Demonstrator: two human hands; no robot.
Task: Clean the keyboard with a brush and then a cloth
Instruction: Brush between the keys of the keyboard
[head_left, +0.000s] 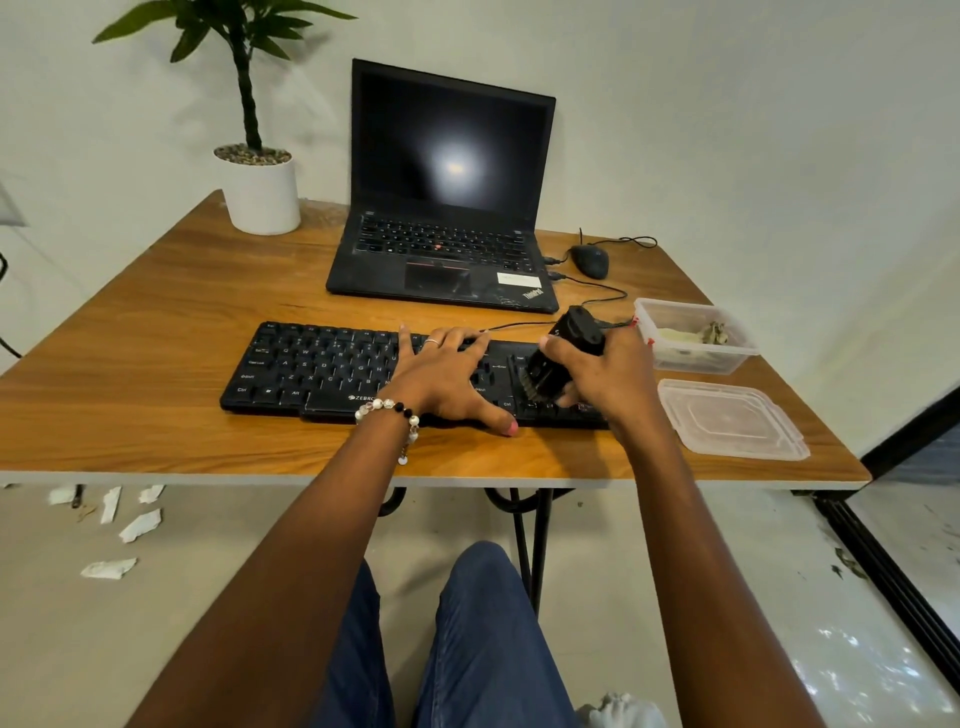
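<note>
A black wired keyboard (322, 366) lies near the front edge of the wooden table (156, 322). My left hand (447, 374) lies flat on its middle keys with the fingers spread and the thumb at the keyboard's front edge. My right hand (608, 376) grips a black brush (563, 353), tilted with its bristles down on the keys at the keyboard's right end. A crumpled cloth (691, 335) lies inside a clear plastic box (675, 358) to the right of the keyboard.
The box's lid (732, 418) lies near the table's front right corner. Behind the keyboard stand an open black laptop (447, 208), a wired mouse (589, 260) and a potted plant (260, 192). Paper scraps (137, 525) litter the floor at the left.
</note>
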